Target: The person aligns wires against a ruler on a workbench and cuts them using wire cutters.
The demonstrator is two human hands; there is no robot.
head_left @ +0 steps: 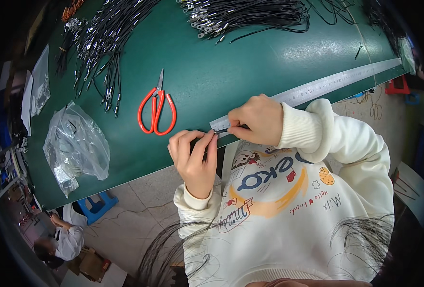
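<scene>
Near the table's front edge, my left hand (193,160) pinches the tip of a thin black cable (223,130) between thumb and forefinger. My right hand (258,119) grips the same cable a little further right, fingers curled. The short stretch between the hands lies along the zero-side end of a long steel ruler (331,85), and the rest of the cable is hidden by my right hand. The ruler runs from my hands to the table's far right corner. Left of my hands lie red-handled scissors (158,107), blades pointing away.
Bundles of black cables with metal ring terminals (108,43) lie at the back left, and another cable bundle (255,18) at the back middle. A clear plastic bag (77,146) rests on the green table (193,71) at left. A person (66,237) sits beyond a blue stool (98,206).
</scene>
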